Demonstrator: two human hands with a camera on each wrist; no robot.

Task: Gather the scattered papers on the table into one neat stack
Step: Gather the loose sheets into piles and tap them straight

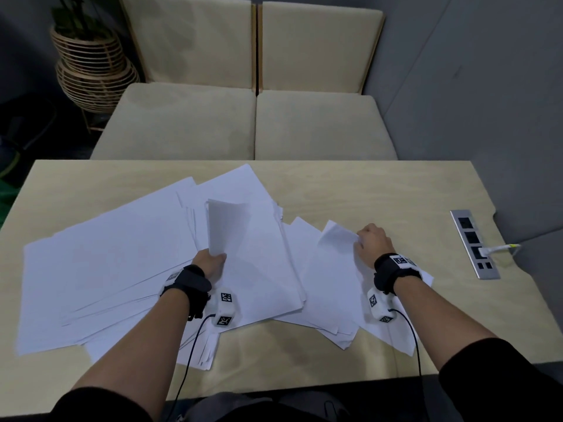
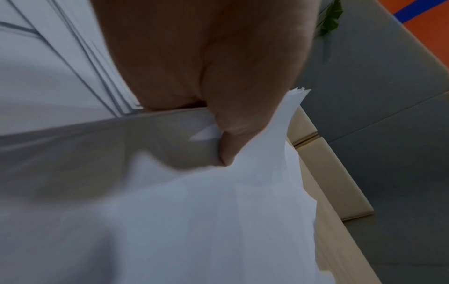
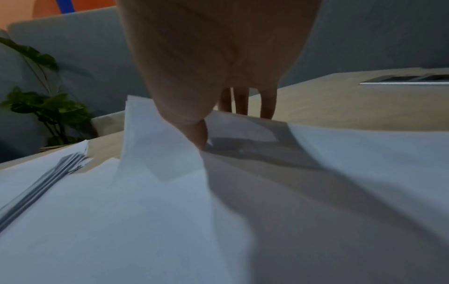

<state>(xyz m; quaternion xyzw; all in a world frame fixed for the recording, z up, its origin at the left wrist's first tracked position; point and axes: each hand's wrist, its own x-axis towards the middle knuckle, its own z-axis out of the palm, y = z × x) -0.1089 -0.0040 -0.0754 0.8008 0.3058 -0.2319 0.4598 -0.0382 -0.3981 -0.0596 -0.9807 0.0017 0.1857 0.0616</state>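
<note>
Head view. Your left hand [image 1: 213, 263] grips a raised sheaf of white sheets [image 1: 227, 226] above the scattered papers [image 1: 122, 263] on the counter [image 1: 380, 190]. Your right hand [image 1: 373, 243] pinches the lifted corner of a sheet [image 1: 336, 234]. A power strip [image 1: 473, 243] is set into the counter at right; a beige sofa [image 1: 243, 126] and a wicker planter [image 1: 91, 71] stand beyond.

I see beige two-seat cushioned sofa [image 1: 256, 95] beyond far table edge, seam between halves running down middle. Woven rattan plant stand [image 1: 91, 71] at sofa's left end, dark green leafy plant [image 1: 77, 16] in it. Grey padded wall panel [image 1: 475, 86] to right. Silver recessed socket strip [image 1: 474, 243] set in tabletop near right edge, white plug with cable [image 1: 499, 248] in one outlet.
</note>
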